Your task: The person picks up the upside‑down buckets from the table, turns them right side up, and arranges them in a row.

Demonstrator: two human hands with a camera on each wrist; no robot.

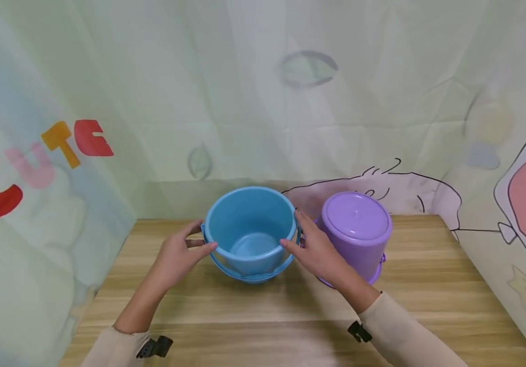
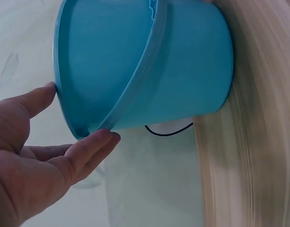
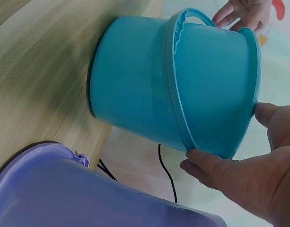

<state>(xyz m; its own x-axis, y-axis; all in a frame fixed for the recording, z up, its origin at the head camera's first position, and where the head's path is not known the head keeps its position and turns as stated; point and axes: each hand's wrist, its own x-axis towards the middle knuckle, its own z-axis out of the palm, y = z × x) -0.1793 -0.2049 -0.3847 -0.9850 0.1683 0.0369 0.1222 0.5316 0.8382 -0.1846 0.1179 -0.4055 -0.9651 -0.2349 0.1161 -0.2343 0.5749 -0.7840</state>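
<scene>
A light blue bucket (image 1: 250,216) stands upright on the wooden table, its mouth facing up and its inside bare. Its blue handle (image 2: 135,80) hangs down across the front of the outer wall. On the left side my left hand (image 1: 181,255) holds the bucket, thumb at the rim and fingers by the handle's end. My right hand (image 1: 320,252) holds the opposite side the same way, its thumb on the rim and fingers against the side in the right wrist view. Close to the right hand, a purple bucket (image 1: 359,250) stands upside down, base up.
The wooden table (image 1: 253,326) reaches back to a pale printed curtain (image 1: 235,92) with coloured letters and cartoon drawings. More of that curtain hangs along both sides. The purple bucket's flared rim rests on the tabletop, partly behind my right forearm.
</scene>
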